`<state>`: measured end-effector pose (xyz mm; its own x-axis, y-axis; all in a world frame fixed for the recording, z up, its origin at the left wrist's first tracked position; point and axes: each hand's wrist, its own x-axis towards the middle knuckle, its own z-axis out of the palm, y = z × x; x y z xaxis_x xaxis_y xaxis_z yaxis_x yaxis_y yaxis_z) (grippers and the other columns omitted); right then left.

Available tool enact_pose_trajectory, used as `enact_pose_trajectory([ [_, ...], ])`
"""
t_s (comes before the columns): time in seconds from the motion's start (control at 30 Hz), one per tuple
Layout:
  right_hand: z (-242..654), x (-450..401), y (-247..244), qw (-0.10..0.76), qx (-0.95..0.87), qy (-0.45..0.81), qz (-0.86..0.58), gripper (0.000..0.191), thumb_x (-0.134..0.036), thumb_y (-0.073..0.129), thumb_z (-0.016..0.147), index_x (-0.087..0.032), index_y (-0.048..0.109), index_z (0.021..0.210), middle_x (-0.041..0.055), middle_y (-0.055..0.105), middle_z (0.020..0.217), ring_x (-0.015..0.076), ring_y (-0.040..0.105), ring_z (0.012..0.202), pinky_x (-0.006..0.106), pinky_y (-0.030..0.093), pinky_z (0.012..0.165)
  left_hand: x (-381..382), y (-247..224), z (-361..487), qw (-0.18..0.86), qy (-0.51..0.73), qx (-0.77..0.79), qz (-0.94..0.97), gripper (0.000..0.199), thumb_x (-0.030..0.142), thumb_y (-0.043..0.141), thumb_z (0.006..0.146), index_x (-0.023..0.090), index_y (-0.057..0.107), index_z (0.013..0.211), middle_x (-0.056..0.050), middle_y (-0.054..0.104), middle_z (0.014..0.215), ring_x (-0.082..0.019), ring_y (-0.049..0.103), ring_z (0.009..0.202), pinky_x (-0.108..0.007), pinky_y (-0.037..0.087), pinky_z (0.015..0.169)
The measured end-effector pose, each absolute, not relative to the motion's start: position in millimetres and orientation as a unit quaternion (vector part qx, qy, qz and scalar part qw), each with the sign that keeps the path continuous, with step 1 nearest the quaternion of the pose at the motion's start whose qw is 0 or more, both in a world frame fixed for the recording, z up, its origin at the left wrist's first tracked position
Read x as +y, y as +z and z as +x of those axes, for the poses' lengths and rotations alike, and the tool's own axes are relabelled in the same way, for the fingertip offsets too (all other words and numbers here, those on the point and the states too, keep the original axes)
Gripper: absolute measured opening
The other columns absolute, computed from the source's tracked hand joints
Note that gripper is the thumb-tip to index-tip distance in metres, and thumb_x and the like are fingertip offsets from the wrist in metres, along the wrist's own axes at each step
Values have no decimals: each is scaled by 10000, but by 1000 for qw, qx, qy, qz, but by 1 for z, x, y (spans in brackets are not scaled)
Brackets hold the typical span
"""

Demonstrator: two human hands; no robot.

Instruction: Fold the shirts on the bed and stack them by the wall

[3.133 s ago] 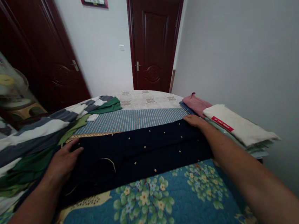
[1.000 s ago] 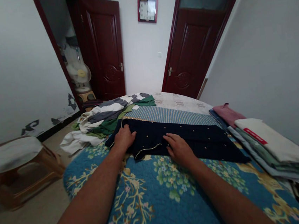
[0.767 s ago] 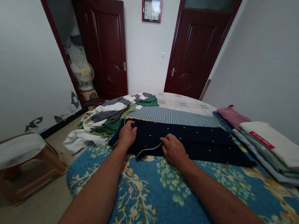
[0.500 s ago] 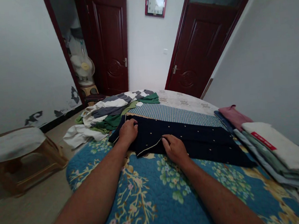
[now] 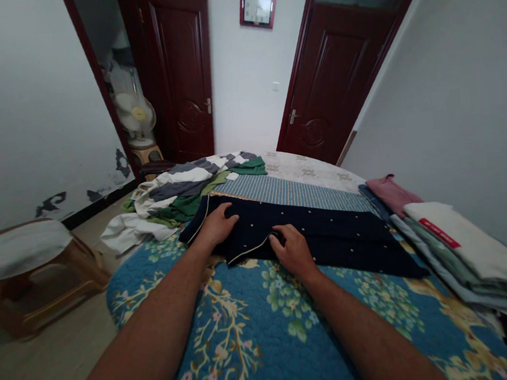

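Observation:
A dark navy garment (image 5: 342, 232) with small light dots and cream piping lies in a long folded strip across the blue floral quilt (image 5: 231, 335). On its left part rests my left hand (image 5: 218, 224), thumb apart from the fingers, pressing on the cloth. My right hand (image 5: 291, 249) pinches the garment's piped near edge between thumb and fingers, lifting it slightly.
Rumpled white, grey and green clothes (image 5: 181, 188) lie at the far left. Folded clothes (image 5: 469, 247) are stacked at the right, a pink one (image 5: 392, 193) behind. A stool (image 5: 32, 265) stands on the floor at left.
My left hand's thumb has spread away from its fingers. The right hand keeps its pinch on the piped edge. The whole view has shifted slightly.

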<state>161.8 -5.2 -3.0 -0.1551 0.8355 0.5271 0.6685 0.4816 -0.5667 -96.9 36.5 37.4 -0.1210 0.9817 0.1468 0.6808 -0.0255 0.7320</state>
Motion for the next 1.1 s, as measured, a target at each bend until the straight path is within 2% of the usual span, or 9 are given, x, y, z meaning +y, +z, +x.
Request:
enact_pose_trajectory([
  [0.07, 162, -5, -4, 420, -751, 101, -499, 279, -254, 583, 945, -196, 756, 1156, 108, 741, 1106, 247, 704, 1051, 389, 549, 986, 35, 38, -97, 258, 342, 624, 653, 556, 304, 729, 880, 181, 677, 1421, -117, 741, 1332, -263, 702, 1160, -320, 520, 990],
  [0.13, 162, -4, -4, 423, -749, 103, -499, 296, -213, 544, 937, -197, 754, 1145, 104, 740, 1106, 241, 703, 1055, 386, 542, 998, 32, 39, -98, 298, 335, 591, 670, 460, 239, 735, 832, 203, 767, 1290, -85, 755, 1320, -254, 697, 1170, -296, 526, 966],
  [0.27, 161, -5, -5, 412, -754, 100, -502, 292, -349, 615, 956, -193, 749, 1163, 109, 732, 1097, 257, 703, 1022, 388, 550, 950, 25, 39, -96, 393, 306, 565, 658, 492, 223, 692, 821, 228, 768, 1307, -39, 810, 1086, -180, 696, 771, -256, 507, 642],
  [0.37, 160, -4, -6, 413, -750, 96, -508, 287, -387, 620, 964, -196, 752, 1134, 111, 732, 1089, 260, 702, 1004, 396, 549, 948, 21, 39, -91, 409, 301, 567, 649, 647, 184, 676, 810, 221, 672, 1456, -53, 804, 1136, -143, 634, 631, -252, 456, 549],
  [0.43, 160, -3, -7, 422, -745, 97, -508, 267, -338, 585, 966, -196, 752, 1118, 109, 732, 1087, 257, 700, 1014, 397, 543, 959, 21, 39, -88, 407, 316, 570, 641, 724, 148, 674, 792, 212, 622, 1512, -72, 792, 1208, -160, 676, 691, -264, 503, 608],
  [0.6, 164, -1, -5, 448, -735, 113, -496, 270, -316, 555, 962, -193, 753, 1098, 100, 734, 1067, 245, 698, 1009, 381, 536, 942, 27, 36, -88, 403, 409, 566, 592, 763, 113, 726, 734, 192, 640, 1489, -98, 699, 1434, -235, 722, 1128, -294, 564, 944],
  [0.77, 164, -2, -4, 446, -732, 109, -504, 227, -344, 608, 939, -195, 744, 1044, 92, 727, 1010, 244, 688, 947, 379, 540, 890, 32, 31, -85, 461, 482, 557, 495, 880, 142, 718, 792, 220, 455, 1629, -96, 772, 1280, -220, 768, 937, -340, 618, 848],
  [0.9, 164, -2, -5, 448, -731, 110, -503, 280, -164, 545, 854, -204, 726, 1064, 80, 715, 1031, 232, 678, 950, 368, 543, 906, 33, 31, -81, 454, 499, 557, 485, 878, 117, 726, 791, 219, 466, 1623, -101, 768, 1287, -217, 767, 969, -318, 619, 855],
  [1.1, 169, -2, -2, 423, -755, 64, -497, 381, -117, 494, 863, -186, 682, 1188, 107, 689, 1131, 246, 662, 1080, 380, 519, 1003, 34, 32, -81, 425, 488, 591, 481, 883, 32, 625, 792, 195, 437, 1640, -118, 717, 1387, -195, 750, 1001, -270, 603, 828],
])
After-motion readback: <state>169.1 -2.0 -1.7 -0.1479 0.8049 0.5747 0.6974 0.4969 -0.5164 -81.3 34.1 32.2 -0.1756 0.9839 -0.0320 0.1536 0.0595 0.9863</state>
